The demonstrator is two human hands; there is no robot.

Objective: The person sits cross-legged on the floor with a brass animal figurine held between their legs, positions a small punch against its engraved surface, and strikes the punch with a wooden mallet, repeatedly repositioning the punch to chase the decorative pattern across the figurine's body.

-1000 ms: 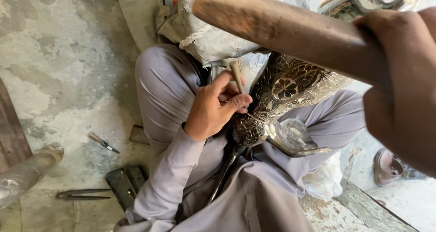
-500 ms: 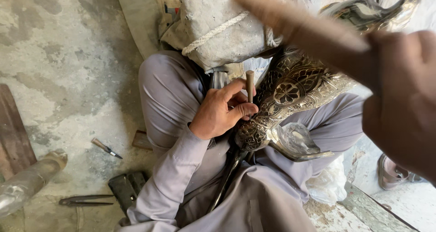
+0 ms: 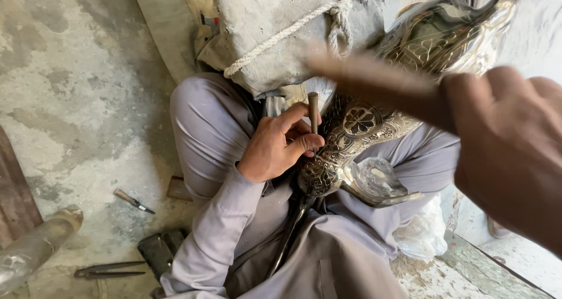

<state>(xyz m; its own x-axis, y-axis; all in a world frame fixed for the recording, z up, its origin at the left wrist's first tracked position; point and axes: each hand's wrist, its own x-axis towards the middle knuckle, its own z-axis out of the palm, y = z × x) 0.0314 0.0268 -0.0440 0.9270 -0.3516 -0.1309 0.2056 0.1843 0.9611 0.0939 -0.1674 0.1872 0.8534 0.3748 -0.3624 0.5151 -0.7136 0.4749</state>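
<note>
My left hand (image 3: 280,143) pinches a short metal chisel (image 3: 313,110) upright, its tip against an ornate engraved metal piece (image 3: 357,129) lying across my lap. My right hand (image 3: 508,147) is close to the camera at the right, closed around a wooden hammer handle (image 3: 374,82) that is blurred by motion above the chisel. The hammer's head is out of view. I sit cross-legged in grey clothing.
A grey stone block tied with white rope (image 3: 293,30) rests at my knees. On the concrete floor to the left lie a small punch (image 3: 133,200), a pair of dark pincers (image 3: 108,270), a dark block (image 3: 158,251) and a plastic bottle (image 3: 35,246). A white bag (image 3: 418,232) sits right.
The hammer handle in my right hand has swung down and to the left toward the chisel. My left hand keeps the chisel on the engraved piece, now more upright.
</note>
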